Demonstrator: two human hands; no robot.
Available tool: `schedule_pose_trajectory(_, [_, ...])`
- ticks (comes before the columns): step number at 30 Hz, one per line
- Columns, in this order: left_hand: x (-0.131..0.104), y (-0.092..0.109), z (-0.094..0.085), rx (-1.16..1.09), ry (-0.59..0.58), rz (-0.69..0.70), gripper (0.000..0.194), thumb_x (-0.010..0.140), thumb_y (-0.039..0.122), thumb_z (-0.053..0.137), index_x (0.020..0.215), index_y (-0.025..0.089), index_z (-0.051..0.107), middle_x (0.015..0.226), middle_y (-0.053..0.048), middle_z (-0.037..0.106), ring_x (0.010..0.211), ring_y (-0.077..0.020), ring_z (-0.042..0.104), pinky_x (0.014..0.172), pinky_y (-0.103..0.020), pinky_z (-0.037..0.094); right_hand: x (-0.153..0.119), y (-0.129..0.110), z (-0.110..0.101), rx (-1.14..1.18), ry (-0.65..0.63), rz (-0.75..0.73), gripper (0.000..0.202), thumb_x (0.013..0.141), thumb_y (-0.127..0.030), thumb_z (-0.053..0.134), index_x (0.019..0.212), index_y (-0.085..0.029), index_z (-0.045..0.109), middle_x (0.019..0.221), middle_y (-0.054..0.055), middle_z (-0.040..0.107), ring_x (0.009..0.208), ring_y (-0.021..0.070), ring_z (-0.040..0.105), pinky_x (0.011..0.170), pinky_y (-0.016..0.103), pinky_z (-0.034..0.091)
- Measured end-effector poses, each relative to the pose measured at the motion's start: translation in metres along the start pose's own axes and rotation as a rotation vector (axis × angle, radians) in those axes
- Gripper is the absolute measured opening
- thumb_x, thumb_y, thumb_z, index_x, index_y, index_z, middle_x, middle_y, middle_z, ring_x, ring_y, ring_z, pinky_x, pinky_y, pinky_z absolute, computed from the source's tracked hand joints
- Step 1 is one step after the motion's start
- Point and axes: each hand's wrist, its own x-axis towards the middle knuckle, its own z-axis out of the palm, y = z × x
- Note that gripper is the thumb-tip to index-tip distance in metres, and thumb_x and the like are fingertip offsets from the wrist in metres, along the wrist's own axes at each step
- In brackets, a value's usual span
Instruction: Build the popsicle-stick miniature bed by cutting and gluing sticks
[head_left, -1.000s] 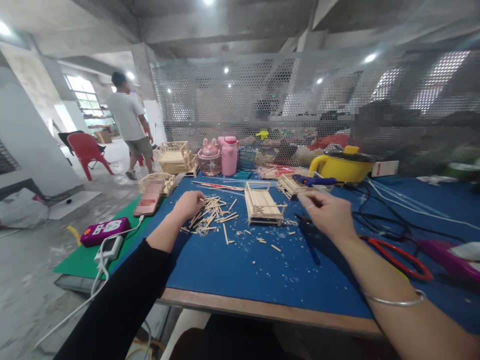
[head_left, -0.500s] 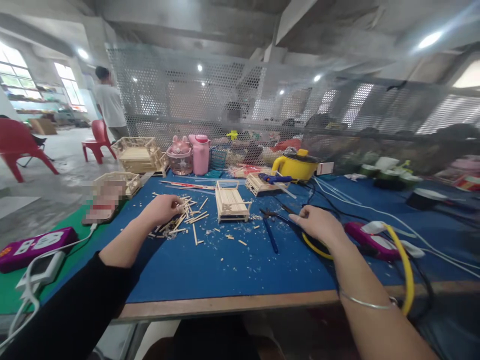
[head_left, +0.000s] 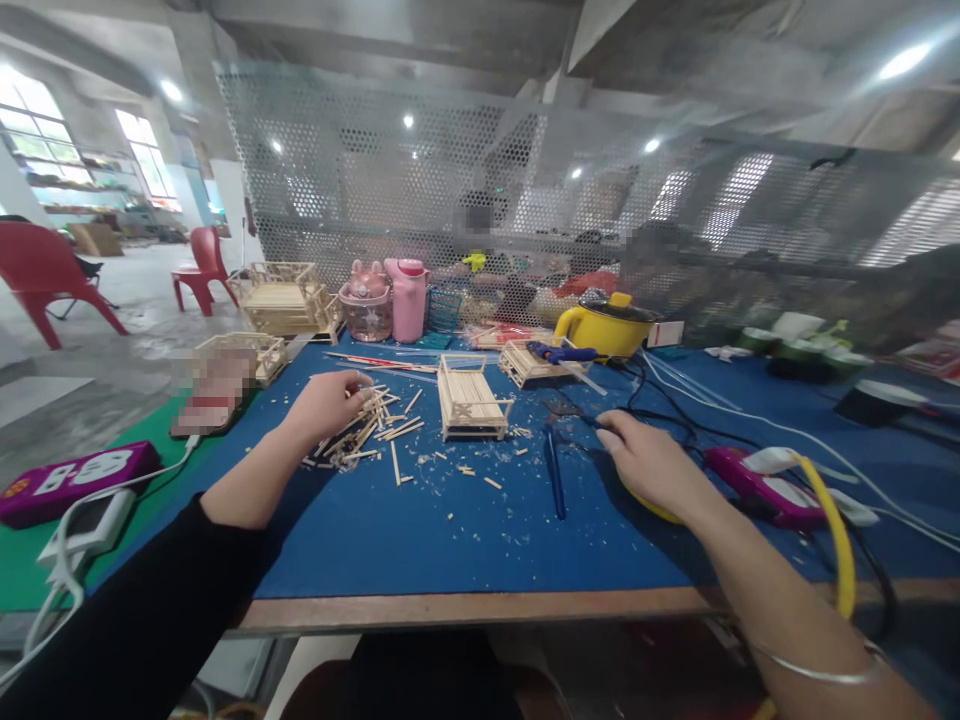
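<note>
My left hand (head_left: 330,405) is over a pile of thin wooden sticks (head_left: 367,430), its fingers curled together at the pile's edge; whether a stick is between them is hidden. To the right, my right hand (head_left: 649,460) has its fingers closed at one handle of blue-handled pliers (head_left: 554,470). The pliers lie spread on the blue mat, jaws pointing away. Between my hands stands a small bed-shaped frame built of sticks (head_left: 472,400). Behind it is a second stick frame (head_left: 521,365) with a blue glue gun (head_left: 562,353) resting on it.
Purple power strips (head_left: 79,482) lie on both sides, with white and yellow cables. A phone (head_left: 217,390) lies at left near more stick frames (head_left: 281,300). A pink bottle (head_left: 407,300), a yellow pot (head_left: 611,328) and a perforated screen (head_left: 450,180) stand at the back.
My right hand and the pliers have shifted slightly right and away from me. My left hand stays at the stick pile. The whole view has shifted a little; the standing person at left is gone.
</note>
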Motion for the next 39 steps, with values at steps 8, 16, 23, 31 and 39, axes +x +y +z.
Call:
schedule_pose_trajectory(8, [-0.017,0.034,-0.006,-0.304,0.421,0.085,0.035,0.087,0.041,0.048,0.104,0.016,0.066,0.071,-0.001,0.064,0.057,-0.0115,0.051,0.061,-0.023,0.041,-0.016,-0.006,-0.027,0.309,0.366,-0.048,0.021,0.083,-0.036,0.050,0.096,-0.023,0.061,0.082,0.003,0.071,0.072,0.0209,0.065,0.063,0.028,0.047])
schedule_pose_trajectory(16, [-0.025,0.056,0.003,-0.261,0.251,0.279,0.030,0.089,0.039,0.045,0.077,0.017,0.062,0.067,0.001,0.061,0.060,-0.0107,0.050,0.059,-0.021,0.037,0.000,-0.010,-0.040,-0.004,0.316,-0.116,0.023,0.080,-0.039,0.053,0.089,-0.025,0.069,0.078,0.005,0.073,0.061,0.0231,0.064,0.050,0.030,0.039])
schedule_pose_trajectory(23, [-0.011,0.023,-0.018,-0.144,0.406,-0.065,0.041,0.087,0.044,0.045,0.055,0.018,0.045,0.048,0.004,0.039,0.051,-0.0096,0.036,0.052,-0.024,0.026,0.003,-0.027,-0.023,-0.095,0.095,0.097,0.029,0.087,-0.039,0.040,0.093,-0.022,0.062,0.066,0.009,0.068,0.055,0.0251,0.061,0.047,0.031,0.035])
schedule_pose_trajectory(31, [-0.001,0.004,-0.012,-0.157,0.361,-0.118,0.034,0.086,0.045,0.048,0.078,0.016,0.064,0.070,-0.001,0.064,0.065,-0.0136,0.054,0.062,-0.023,0.038,-0.010,-0.021,0.003,0.680,-0.090,0.282,0.030,0.078,-0.053,0.053,0.073,-0.024,0.056,0.051,0.002,0.059,0.043,0.0185,0.053,0.036,0.026,0.031])
schedule_pose_trajectory(39, [0.005,-0.015,0.002,0.010,0.067,-0.073,0.031,0.081,0.025,0.057,0.109,0.019,0.068,0.092,-0.007,0.072,0.080,-0.0197,0.063,0.072,-0.028,0.045,-0.013,-0.038,-0.009,1.226,-0.140,0.506,0.025,0.081,-0.049,0.057,0.080,-0.025,0.050,0.078,0.004,0.065,0.040,0.0081,0.038,0.031,0.019,0.023])
